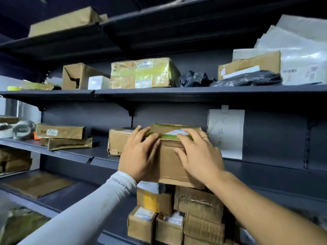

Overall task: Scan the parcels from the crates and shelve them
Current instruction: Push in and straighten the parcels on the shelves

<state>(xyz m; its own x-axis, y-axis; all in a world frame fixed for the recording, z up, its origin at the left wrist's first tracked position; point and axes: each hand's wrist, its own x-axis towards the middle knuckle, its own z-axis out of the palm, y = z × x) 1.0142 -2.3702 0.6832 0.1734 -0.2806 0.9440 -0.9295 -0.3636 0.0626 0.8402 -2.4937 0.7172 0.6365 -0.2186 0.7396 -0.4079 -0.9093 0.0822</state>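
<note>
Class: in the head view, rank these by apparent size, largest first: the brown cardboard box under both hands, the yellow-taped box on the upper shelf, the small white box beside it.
1. Brown cardboard box under both hands, though nearness enlarges it.
2. Yellow-taped box.
3. Small white box.

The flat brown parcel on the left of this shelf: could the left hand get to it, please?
Probably yes: the flat brown parcel lies uncovered, with open shelf between it and the left hand, which first must leave the box.

Dim w/ light from right, slight motion blur, wide-angle bending at edges.
</note>
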